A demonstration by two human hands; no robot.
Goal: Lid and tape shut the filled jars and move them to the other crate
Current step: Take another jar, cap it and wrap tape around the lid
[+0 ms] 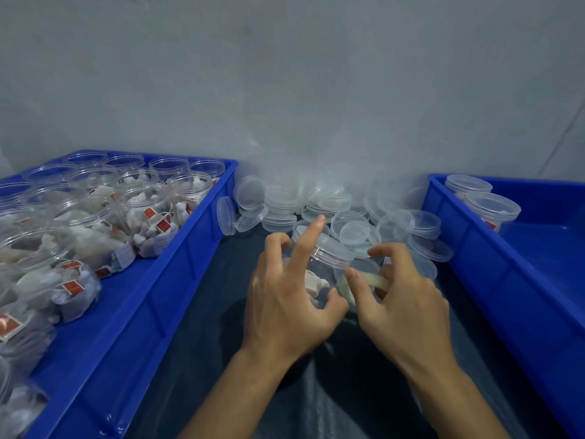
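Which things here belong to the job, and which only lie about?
Job: the jar held by the left hand; the tape roll in the right hand; loose lids; left crate of open jars; right crate with lidded jars.
Lying about: dark cloth; wall.

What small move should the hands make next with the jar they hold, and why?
Probably press the tape onto the seam under the lid. The left hand grips the jar, already lidded, while the right hand pinches a pulled strip beside it, seemingly not yet stuck down.
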